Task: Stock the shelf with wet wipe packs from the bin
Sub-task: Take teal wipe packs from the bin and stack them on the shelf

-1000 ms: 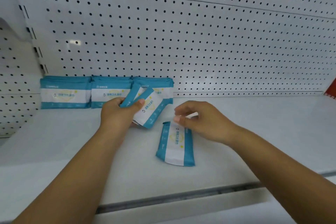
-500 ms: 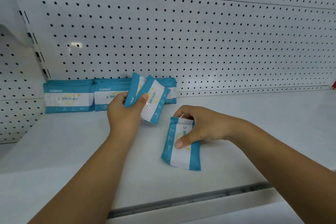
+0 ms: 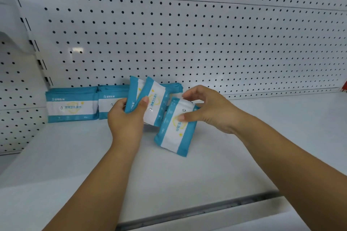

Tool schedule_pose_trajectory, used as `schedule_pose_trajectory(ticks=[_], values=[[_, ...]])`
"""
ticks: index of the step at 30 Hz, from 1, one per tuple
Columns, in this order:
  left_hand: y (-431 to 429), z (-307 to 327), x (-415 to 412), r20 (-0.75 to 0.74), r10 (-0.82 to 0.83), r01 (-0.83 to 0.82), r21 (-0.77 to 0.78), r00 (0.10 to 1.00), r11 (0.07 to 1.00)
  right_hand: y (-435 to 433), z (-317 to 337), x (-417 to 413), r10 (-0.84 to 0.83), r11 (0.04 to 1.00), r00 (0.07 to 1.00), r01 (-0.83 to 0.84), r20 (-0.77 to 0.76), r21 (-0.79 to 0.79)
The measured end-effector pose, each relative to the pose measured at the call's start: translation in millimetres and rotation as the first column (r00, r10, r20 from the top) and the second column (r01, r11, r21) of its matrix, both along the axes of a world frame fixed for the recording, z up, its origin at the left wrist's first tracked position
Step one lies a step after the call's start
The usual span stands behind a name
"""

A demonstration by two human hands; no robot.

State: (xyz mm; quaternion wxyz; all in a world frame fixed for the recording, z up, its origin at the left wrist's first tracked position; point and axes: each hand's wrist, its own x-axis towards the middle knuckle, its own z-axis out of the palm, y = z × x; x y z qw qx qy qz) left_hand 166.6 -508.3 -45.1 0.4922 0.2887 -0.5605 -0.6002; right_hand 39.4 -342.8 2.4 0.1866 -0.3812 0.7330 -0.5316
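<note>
glossy plastic wipe packs [image 3: 174, 127], matt white shelf [image 3: 187, 178], perforated painted-metal back panel [image 3: 187, 43]

White pegboard back panel [image 3: 206, 43] fills the view, dark holes in rows, soft glare [image 3: 77, 50] on its left. Slotted upright [image 3: 35, 50] in the left corner, side pegboard [image 3: 15, 118] beyond. Grey rail [image 3: 206, 210] lines the white shelf [image 3: 281, 127] at its front edge.

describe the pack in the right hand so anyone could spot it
Over the white shelf, before the pegboard wall, find the right hand. It pinches a single teal-and-white pack, tilted, nearest the camera; the left hand holds two fanned packs, and the row stands against the wall.
</note>
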Motion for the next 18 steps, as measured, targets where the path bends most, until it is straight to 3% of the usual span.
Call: schedule_pose_trajectory(ticks=[3,6,11,15,18], values=[[-4,1,1,-0.018,0.044,-0.043,0.017,0.999,0.999,-5,0,1,-0.036,0.994,0.997,0.044,0.075,-0.102],[-3,2,2,-0.024,0.051,-0.051,0.036,0.998,0.998,-3,6,4,0.029,0.997,0.995,-0.022,0.092,-0.074],[-2,4,3,-0.013,0.035,-0.035,0.037,0.999,0.999,-2,19,7,0.034,0.992,0.994,-0.021,-0.105,0.128],[-1,3,3,-0.011,0.024,-0.024,0.031,1.0,0.999,-1,27,7,0.125,0.95,0.929,-0.011,-0.348,0.311],[-3,4,4,-0.022,0.035,-0.034,0.039,0.999,0.999,-4,19,11,0.198,0.937,0.923,-0.079,-0.33,0.341]])
